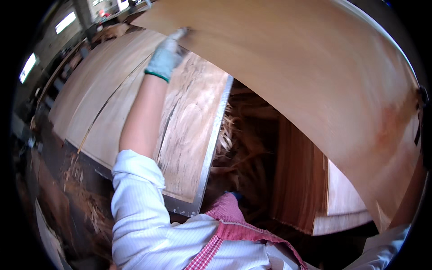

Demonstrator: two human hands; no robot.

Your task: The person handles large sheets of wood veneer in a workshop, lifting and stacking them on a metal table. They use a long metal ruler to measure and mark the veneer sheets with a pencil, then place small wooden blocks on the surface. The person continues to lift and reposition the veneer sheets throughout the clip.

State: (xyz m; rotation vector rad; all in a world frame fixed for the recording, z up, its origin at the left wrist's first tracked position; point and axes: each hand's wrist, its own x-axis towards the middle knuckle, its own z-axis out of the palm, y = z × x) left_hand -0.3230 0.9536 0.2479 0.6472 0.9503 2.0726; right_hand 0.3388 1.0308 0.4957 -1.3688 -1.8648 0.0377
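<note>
A large thin sheet of wood veneer [288,58] is held up in front of me, slanting across the upper right and blurred in places. My left hand [168,54], in a pale glove with a green cuff, reaches forward and grips the sheet's near-left edge; its fingertips are smeared. Below that hand lies a workbench or stack topped with pale wood veneer [112,94], with dark cracks running along the grain. My right forearm [411,193] rises along the right rim beside the sheet. The right hand is lost in shadow at the picture's edge, its fingers not readable.
A metal-edged border [215,139] runs along the pale veneer's right side. Wood shavings and scraps [227,130] litter the floor between it and a stack of reddish veneer [299,175] at right. More strips [85,198] lie at lower left. Bright windows [65,22] show behind.
</note>
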